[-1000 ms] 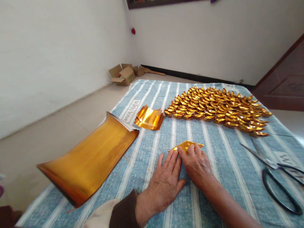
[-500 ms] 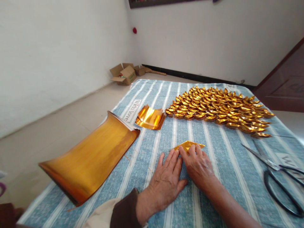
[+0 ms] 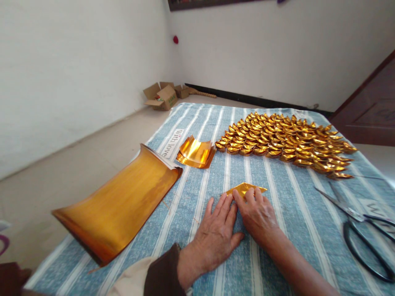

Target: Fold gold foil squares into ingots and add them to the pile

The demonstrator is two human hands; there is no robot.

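Observation:
A folded piece of gold foil paper (image 3: 245, 188) lies flat on the striped cloth, its peaked upper edge showing beyond my fingers. My left hand (image 3: 217, 232) rests palm down, fingers stretched out and open, with the fingertips on the paper's left end. Bent fingers of my right hand (image 3: 257, 211) press down on the middle of the paper and hold it against the table. The lower part of the paper is hidden under both hands. Farther off sits a small stack of cut gold foil sheets (image 3: 197, 152), curling upward at the ends.
Many folded gold paper ingots (image 3: 284, 139) stand in rows at the back right. A large gold foil stack (image 3: 120, 205) lies on the left. Black-handled scissors (image 3: 354, 214) rest on the right of the striped tablecloth (image 3: 185, 230). An open cardboard box (image 3: 165, 98) stands on the floor.

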